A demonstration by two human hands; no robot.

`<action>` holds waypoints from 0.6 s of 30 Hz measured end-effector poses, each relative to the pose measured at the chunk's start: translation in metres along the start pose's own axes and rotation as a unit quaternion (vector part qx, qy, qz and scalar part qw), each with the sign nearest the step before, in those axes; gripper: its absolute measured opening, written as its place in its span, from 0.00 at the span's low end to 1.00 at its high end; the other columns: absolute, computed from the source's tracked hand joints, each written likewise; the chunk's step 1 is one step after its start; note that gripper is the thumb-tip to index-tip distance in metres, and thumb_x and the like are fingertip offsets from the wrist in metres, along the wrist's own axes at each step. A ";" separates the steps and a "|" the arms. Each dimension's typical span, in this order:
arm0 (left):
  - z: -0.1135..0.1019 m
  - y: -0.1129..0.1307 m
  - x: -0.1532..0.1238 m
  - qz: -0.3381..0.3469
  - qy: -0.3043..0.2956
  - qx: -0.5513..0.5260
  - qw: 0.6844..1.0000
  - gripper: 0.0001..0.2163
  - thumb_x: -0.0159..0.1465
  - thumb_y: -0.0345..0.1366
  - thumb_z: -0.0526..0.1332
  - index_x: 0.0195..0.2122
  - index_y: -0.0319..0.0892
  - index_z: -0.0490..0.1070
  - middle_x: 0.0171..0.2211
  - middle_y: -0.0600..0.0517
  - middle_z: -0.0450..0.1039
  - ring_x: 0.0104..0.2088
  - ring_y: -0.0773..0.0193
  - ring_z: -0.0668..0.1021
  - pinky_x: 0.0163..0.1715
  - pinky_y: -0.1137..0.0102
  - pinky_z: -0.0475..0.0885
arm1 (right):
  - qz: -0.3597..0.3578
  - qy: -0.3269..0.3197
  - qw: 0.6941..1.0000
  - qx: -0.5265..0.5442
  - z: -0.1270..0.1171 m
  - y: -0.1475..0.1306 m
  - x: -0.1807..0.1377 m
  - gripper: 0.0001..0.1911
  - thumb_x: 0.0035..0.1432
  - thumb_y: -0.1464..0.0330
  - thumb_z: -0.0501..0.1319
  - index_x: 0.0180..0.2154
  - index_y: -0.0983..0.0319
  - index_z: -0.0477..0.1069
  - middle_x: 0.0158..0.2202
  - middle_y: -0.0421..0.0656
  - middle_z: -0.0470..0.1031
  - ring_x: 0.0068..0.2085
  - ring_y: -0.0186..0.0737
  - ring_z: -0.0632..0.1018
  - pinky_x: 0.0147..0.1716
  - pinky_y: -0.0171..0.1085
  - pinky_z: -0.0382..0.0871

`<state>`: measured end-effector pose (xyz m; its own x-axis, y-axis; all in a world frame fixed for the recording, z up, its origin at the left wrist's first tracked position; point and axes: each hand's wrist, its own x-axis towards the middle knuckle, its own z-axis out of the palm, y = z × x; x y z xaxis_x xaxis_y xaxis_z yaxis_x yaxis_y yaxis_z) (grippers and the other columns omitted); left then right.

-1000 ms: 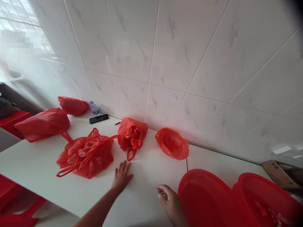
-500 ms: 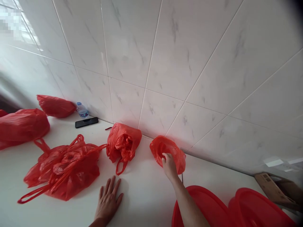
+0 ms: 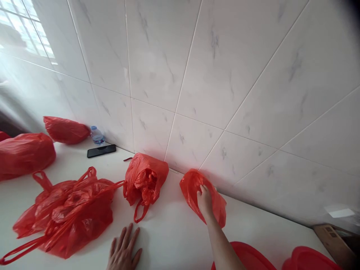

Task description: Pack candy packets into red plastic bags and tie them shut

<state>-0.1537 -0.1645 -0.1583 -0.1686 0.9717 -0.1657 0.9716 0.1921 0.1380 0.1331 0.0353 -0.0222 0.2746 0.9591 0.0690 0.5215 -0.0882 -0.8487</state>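
My left hand [image 3: 123, 250] lies flat on the white table with its fingers spread, holding nothing. My right hand [image 3: 205, 199] reaches into the mouth of an open red plastic bag [image 3: 218, 212] by the wall. Its fingers are bent close together inside; what they grip, if anything, I cannot make out. Between the hands and farther back sits a crumpled red plastic bag [image 3: 146, 176], its opening facing me and a loop handle hanging at the front. A larger, full red bag [image 3: 75, 213] with loose handles rests to the left of my left hand.
Along the tiled wall stand a water bottle [image 3: 97, 135] and a black phone [image 3: 101, 150]. More filled red bags [image 3: 26, 155] lie at the far left. Red plastic tubs [image 3: 250, 257] are at the lower right, near a cardboard box [image 3: 334, 243].
My right hand has moved slightly deeper into the open bag, whose mouth has shifted and stretched. My left hand stays flat. The whole view has tilted, so the tabletop things sit lower.
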 end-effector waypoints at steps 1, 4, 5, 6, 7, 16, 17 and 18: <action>0.001 0.000 0.000 0.000 0.002 0.001 1.000 0.28 0.64 0.47 0.47 0.65 0.48 0.53 0.69 0.50 0.42 0.68 0.53 0.50 0.64 0.52 0.41 | 0.009 0.004 1.000 0.007 -0.005 -0.004 -0.004 0.26 0.54 0.64 0.54 0.54 0.64 0.70 0.58 0.52 0.69 0.59 0.53 0.69 0.56 0.47 0.62; 0.004 -0.001 0.000 -0.001 0.012 0.003 1.000 0.28 0.64 0.47 0.47 0.66 0.47 0.53 0.69 0.50 0.43 0.68 0.52 0.50 0.65 0.52 0.39 | 0.035 0.017 0.998 0.039 -0.025 -0.016 -0.027 0.26 0.57 0.61 0.52 0.55 0.63 0.69 0.59 0.50 0.68 0.60 0.50 0.68 0.57 0.46 0.62; 0.005 -0.001 0.000 -0.002 0.015 0.002 1.000 0.29 0.64 0.47 0.48 0.66 0.47 0.53 0.69 0.49 0.43 0.68 0.52 0.49 0.65 0.52 0.39 | 0.045 0.020 0.996 0.074 -0.032 -0.020 -0.038 0.25 0.57 0.60 0.53 0.54 0.62 0.70 0.58 0.49 0.69 0.60 0.49 0.68 0.57 0.45 0.63; 0.006 -0.001 -0.001 -0.001 0.018 0.001 1.000 0.29 0.64 0.47 0.48 0.66 0.46 0.54 0.69 0.49 0.44 0.68 0.51 0.49 0.65 0.52 0.39 | 0.057 0.022 0.990 0.123 -0.039 -0.023 -0.050 0.24 0.57 0.58 0.55 0.52 0.61 0.71 0.57 0.48 0.71 0.59 0.49 0.69 0.57 0.45 0.64; 0.007 -0.001 -0.001 0.000 0.021 -0.002 1.000 0.28 0.64 0.47 0.48 0.65 0.46 0.54 0.69 0.49 0.44 0.68 0.51 0.49 0.65 0.52 0.39 | 0.070 0.025 0.980 0.186 -0.046 -0.026 -0.063 0.24 0.56 0.57 0.58 0.51 0.60 0.72 0.56 0.47 0.72 0.58 0.48 0.70 0.56 0.44 0.64; -0.046 0.029 -0.002 -0.017 -0.020 -0.174 0.984 0.24 0.60 0.35 0.55 0.59 0.42 0.65 0.64 0.42 0.59 0.65 0.48 0.59 0.60 0.48 0.55 | 0.178 -0.060 0.828 0.527 -0.087 -0.040 -0.164 0.18 0.48 0.54 0.67 0.39 0.56 0.79 0.43 0.43 0.80 0.45 0.44 0.77 0.40 0.38 0.74; -0.060 0.038 -0.007 0.039 -0.038 -0.261 0.964 0.24 0.61 0.37 0.56 0.59 0.42 0.64 0.62 0.41 0.62 0.62 0.50 0.64 0.59 0.52 0.59 | 0.189 -0.081 0.822 0.530 -0.088 -0.041 -0.174 0.18 0.49 0.54 0.66 0.40 0.56 0.78 0.44 0.44 0.80 0.46 0.44 0.77 0.41 0.38 0.73; -0.075 0.049 -0.014 0.094 -0.039 -0.355 0.929 0.27 0.61 0.40 0.57 0.62 0.43 0.60 0.62 0.41 0.61 0.61 0.51 0.66 0.58 0.55 0.62 | 0.199 -0.102 0.817 0.531 -0.087 -0.040 -0.184 0.19 0.51 0.54 0.65 0.41 0.57 0.78 0.45 0.44 0.79 0.47 0.45 0.77 0.43 0.39 0.73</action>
<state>-0.1164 -0.1581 -0.0764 0.0327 0.9895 -0.1406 0.6231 0.0898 0.7770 0.1319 -0.1606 0.0448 0.0549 0.9457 -0.3204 -0.6013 -0.2248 -0.7667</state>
